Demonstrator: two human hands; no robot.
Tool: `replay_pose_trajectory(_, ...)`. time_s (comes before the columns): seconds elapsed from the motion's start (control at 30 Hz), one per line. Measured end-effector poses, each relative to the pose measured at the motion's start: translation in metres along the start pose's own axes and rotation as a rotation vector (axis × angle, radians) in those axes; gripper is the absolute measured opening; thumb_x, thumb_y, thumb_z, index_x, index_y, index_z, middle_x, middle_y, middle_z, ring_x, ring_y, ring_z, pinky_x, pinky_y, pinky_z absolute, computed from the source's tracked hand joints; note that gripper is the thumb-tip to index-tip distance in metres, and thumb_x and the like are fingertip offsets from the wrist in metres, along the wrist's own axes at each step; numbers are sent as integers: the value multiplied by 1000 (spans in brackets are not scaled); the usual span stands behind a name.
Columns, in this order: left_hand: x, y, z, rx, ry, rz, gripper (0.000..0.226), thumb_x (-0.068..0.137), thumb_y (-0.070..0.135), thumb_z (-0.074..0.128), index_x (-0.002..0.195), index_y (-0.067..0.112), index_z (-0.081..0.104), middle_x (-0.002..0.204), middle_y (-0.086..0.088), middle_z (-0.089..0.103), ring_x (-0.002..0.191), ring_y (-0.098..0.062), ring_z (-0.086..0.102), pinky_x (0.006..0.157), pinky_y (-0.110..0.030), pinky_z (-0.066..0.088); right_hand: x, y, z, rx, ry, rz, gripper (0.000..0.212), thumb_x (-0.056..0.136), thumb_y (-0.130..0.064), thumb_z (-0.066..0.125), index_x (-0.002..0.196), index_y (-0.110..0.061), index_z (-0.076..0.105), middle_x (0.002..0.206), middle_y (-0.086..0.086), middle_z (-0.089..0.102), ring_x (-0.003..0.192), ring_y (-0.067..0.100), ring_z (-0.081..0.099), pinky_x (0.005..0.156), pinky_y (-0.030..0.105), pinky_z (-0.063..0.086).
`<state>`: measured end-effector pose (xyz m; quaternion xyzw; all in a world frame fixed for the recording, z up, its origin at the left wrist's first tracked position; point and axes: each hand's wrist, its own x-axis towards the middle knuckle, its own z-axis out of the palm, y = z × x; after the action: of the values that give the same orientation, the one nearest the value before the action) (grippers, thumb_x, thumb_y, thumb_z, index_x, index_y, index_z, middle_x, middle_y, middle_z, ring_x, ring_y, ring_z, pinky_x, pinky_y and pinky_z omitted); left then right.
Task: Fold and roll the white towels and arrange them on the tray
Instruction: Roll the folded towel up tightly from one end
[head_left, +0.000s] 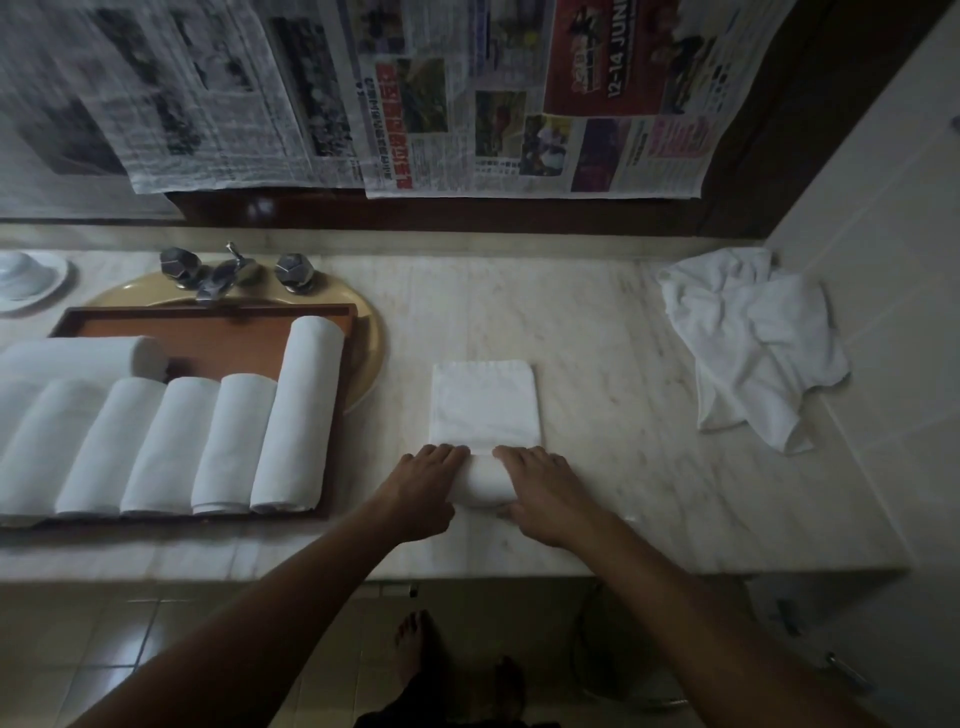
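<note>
At the counter's near edge, left hand (423, 491) and right hand (545, 493) sit on the two ends of the rolled part. Fingers are curled over its top and thumbs are at the near side, so both hands are clamped on it. The towel (485, 410) lies as a narrow folded strip on the counter (597, 364), between tray and pile. Its near end is rolled and its far part lies flat, pointing away from the person. Roughly a third is rolled, by my guess.

Risks from here:
- If one hand pushes harder than the other, the roll goes cone-shaped and its ends telescope.
- A loose start means a fat, slack roll that won't match the others.
- The marble looks smooth, so the flat part may slide ahead instead of winding on, and the folded layers may skew.

Left of the hands, the tray (208, 332) holds finished rolls (298, 415), packed side by side and touching, with one more lying crosswise behind. Bare wood shows only at the back. Squeezing another in could nudge its neighbours and loosen their free edges.

The tray rests over the sink (371, 338), and pressing on an unsupported part might rock it. I cannot tell how well it is seated.

Far right, a crumpled pile (753, 348) waits against the wall, not yet folded. Beyond are the tap (221, 275) and the hanging newspaper (467, 104), both well clear of the work.
</note>
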<state>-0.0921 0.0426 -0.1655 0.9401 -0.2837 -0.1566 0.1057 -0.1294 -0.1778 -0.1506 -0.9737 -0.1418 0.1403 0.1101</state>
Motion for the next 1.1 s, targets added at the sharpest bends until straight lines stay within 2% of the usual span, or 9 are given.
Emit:
replay_pose_trajectory(0.13,-24,6,-1,-71,-11,27,66,82,38,70,136,25,35,129,1,59,109,-21,59,91,-36,49,-23,-1,-3,131,-88,92,69,86,-51,75,141,-32,37,135,5,55,112,25,57,93,37,49)
replay_pose_trajectory(0.27,-54,3,8,-240,20,51,55,85,43,68,130,25,42,127,6,55,97,-17,58,78,-29,43,-41,7,9,227,-116,34,71,84,-57,75,142,-30,44,140,-2,48,122,21,53,99,34,45)
replay_pose_trajectory(0.4,-62,-3,18,-376,40,29,60,82,52,71,132,25,52,124,12,48,105,-8,51,88,-27,47,-45,11,17,307,-42,-1,68,87,-59,70,143,-26,51,139,-8,44,128,12,43,104,23,37)
replay_pose_trajectory(0.6,-54,-11,14,-461,-5,-41,66,85,63,64,139,26,57,125,10,55,114,-11,50,96,-31,44,-46,2,16,170,88,-2,68,93,-63,43,150,-26,47,143,-2,53,130,22,46,111,40,35)
replay_pose_trajectory(0.7,-45,-12,5,-487,-45,-91,58,93,52,67,144,25,55,129,6,55,119,-14,48,94,-28,39,-48,-5,22,114,222,-77,60,92,-56,53,144,-26,51,141,-1,55,130,23,50,113,45,38)
replay_pose_trajectory(0.77,-44,-10,2,-494,-51,-133,60,91,55,68,142,26,56,128,5,56,118,-14,50,92,-27,39,-46,-7,27,45,183,-102,64,87,-52,67,145,-29,48,144,0,53,133,24,49,113,50,39)
replay_pose_trajectory(0.83,-46,-7,4,-398,41,-124,65,85,62,63,140,28,55,128,7,53,116,-13,48,93,-30,42,-43,-6,28,27,128,-100,71,84,-45,74,146,-31,44,145,-1,52,133,25,48,112,51,39)
replay_pose_trajectory(0.97,-47,5,7,-190,138,56,61,90,59,53,144,32,44,143,10,45,129,-12,38,108,-39,37,-37,-3,22,47,89,-89,66,86,-41,71,146,-32,45,142,-5,53,129,22,49,112,46,37)
replay_pose_trajectory(1.1,-49,-6,10,-136,77,13,68,95,75,34,144,31,50,142,10,53,131,-12,39,111,-42,31,-36,-2,13,69,19,-72,61,93,-42,64,150,-35,42,147,-8,49,133,19,44,112,40,31)
